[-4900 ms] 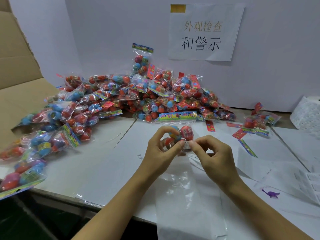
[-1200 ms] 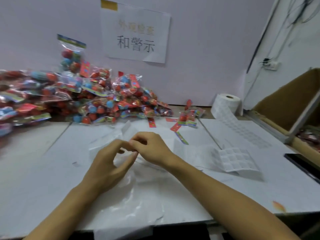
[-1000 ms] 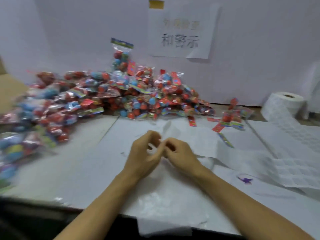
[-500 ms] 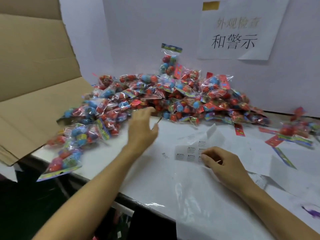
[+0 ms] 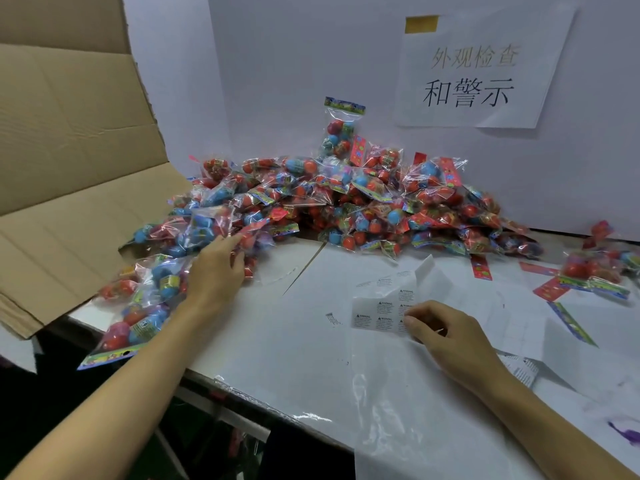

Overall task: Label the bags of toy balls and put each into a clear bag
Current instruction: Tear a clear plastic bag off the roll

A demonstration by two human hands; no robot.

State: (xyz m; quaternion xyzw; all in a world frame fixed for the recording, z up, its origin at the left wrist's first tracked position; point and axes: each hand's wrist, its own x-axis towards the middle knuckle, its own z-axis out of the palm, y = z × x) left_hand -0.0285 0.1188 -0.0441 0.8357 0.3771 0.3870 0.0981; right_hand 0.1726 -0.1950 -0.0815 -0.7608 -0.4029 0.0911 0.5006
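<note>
Now left hand (image 5: 216, 268) touching bag pile (image 5: 346, 206)

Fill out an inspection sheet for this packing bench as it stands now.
Surface: white table, paper-covered.
Job's things: pile of toy ball bags against the wall; warning label sheet; clear bag at the near edge.
Clutter: loose header cards; purple mark.
Grippers: left hand reaches onto the bags; right hand pinches the label sheet.
Cables: nothing seen.
Surroundings: cardboard box on the left; paper sign on the wall.
</note>
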